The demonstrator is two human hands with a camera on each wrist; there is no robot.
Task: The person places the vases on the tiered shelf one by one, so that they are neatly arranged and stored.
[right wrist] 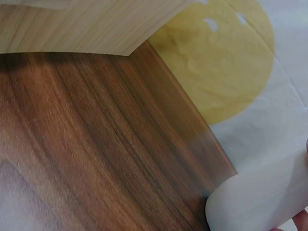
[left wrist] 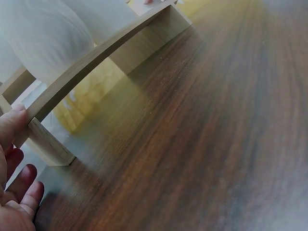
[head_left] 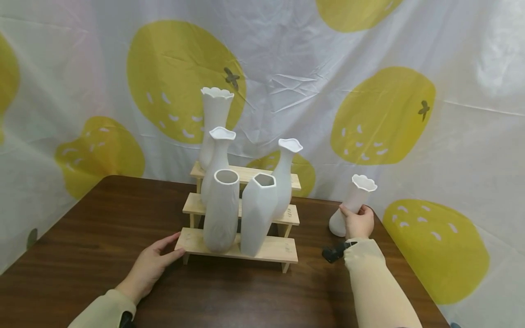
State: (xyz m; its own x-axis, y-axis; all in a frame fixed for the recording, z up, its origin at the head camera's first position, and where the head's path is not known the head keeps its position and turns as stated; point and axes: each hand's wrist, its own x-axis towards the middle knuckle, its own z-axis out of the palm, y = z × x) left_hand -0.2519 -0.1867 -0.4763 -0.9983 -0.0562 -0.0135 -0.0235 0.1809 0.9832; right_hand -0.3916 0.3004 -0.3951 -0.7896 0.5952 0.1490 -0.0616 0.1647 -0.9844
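Observation:
My left hand (head_left: 149, 269) grips the left end of the lowest shelf of a three-step wooden stand (head_left: 190, 239), thumb at its front corner. In the left wrist view its other fingers (left wrist: 24, 183) curl loosely beneath the shelf (left wrist: 72, 82). My right hand (head_left: 360, 223) holds a white vase with a scalloped rim (head_left: 356, 196) around its narrow middle, to the right of the stand. That vase leans right in the head view, its rounded base close over the tabletop. Only part of the vase (right wrist: 255, 197) and some fingertips show in the right wrist view.
A tall scalloped vase (head_left: 215, 111) stands on the top shelf. Two wavy-rimmed vases (head_left: 221, 150) (head_left: 284, 171) stand on the middle shelf, a round-mouthed vase (head_left: 221, 218) and a faceted vase (head_left: 258, 214) on the lowest. A lemon-print curtain (head_left: 287, 54) hangs behind the brown table (head_left: 123, 218).

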